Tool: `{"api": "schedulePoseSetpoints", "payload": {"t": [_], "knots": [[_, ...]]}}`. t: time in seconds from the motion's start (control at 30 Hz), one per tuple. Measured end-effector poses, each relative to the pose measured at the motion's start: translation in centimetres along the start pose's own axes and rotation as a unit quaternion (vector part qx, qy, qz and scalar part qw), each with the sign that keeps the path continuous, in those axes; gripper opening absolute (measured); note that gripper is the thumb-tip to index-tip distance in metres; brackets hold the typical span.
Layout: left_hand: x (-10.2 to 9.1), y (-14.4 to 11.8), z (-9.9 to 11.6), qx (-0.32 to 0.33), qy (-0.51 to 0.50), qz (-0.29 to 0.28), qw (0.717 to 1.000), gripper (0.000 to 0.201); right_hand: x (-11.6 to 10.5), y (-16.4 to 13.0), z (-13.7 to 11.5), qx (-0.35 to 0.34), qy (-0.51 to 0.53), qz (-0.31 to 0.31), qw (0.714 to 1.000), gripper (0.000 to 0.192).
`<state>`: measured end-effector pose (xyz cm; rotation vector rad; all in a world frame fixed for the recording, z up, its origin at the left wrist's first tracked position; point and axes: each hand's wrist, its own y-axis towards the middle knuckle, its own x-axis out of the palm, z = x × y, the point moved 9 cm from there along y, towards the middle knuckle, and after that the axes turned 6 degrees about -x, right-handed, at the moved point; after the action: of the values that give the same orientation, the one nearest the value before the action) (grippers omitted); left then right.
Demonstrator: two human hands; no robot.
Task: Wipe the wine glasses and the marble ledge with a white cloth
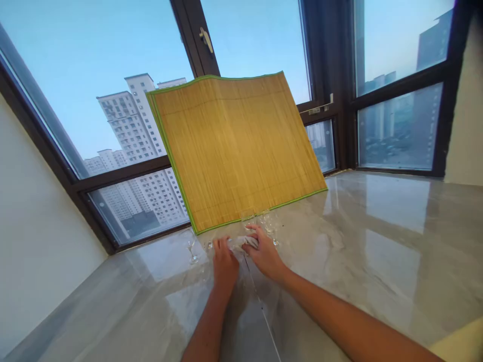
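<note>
Windows [113,100] with dark frames fill the far side of the room; tall apartment towers [132,125] stand outside under a blue sky. A brass-coloured handle [206,39] sits on the upper mullion. Plain pale walls [33,226] close the room at left and right.

Below the glass, a polished grey marble desk [377,241] runs the full width, with window light reflected in it. A thin seam line crosses the surface beneath the forearms.

A bamboo mat [234,151] with green edging stands tilted, its lower edge on the desk and its upper part leaning back against the window frame.

Both forearms of the person extend forward from the bottom edge, converging toward the base of the mat. The left hand [225,264] lies palm down, fingers curled onto a small clear glass wrapped partly in a pale cloth [241,243]. The right hand [265,254] lies just beside it, fingers closed on the other end of the same bundle. The two hands nearly touch, both clamped on the bundle, which rests at desk level just in front of the mat's lower edge.

Clear stemmed glasses stand nearby: one [191,246] left of the left hand, others [268,221] just behind the right hand against the mat.
</note>
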<state>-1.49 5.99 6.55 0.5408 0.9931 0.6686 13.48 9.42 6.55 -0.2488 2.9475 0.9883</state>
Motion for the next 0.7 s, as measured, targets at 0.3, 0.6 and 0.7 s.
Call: {"api": "schedulePoseSetpoints", "payload": {"t": [0.3, 0.6, 0.7], "knots": [[0.0, 0.2, -0.6, -0.005, 0.004, -0.004, 1.000, 0.041, 0.9, -0.2, 0.1, -0.024, 0.017, -0.046, 0.999, 0.048], [0.1, 0.3, -0.9, -0.017, 0.003, -0.012, 1.000, 0.043, 2.2, -0.2, 1.3, 0.007, 0.112, -0.074, 0.991, 0.052], [0.5, 0.1, -0.5, -0.013, -0.009, -0.038, 0.999, 0.044, 2.9, -0.4, 1.7, 0.012, 0.142, -0.086, 0.986, 0.054]]}}
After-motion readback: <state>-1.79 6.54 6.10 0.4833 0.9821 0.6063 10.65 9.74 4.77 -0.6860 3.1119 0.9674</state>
